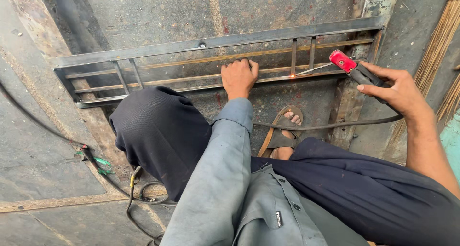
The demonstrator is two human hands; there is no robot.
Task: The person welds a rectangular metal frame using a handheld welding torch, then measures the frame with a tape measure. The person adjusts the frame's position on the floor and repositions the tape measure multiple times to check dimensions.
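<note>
- Right hand (400,90) fingers clamp the red-tipped electrode holder (353,68); its rod (311,69) glows where it touches the frame.
- Left hand (239,77) fingers curl over a bar of the metal frame (191,47), which lies on the concrete floor (43,169).

The metal frame (215,59) lies on the floor (43,169) ahead of the sandalled foot (285,133), cables (134,198) to its left.

A: What hides behind the left hand (239,77)?
B: A stretch of the metal frame (211,44) rail. The fingertips curl out of sight over it.
A: And below the frame?
B: The black cable (134,212) leaves the bottom edge.
</note>
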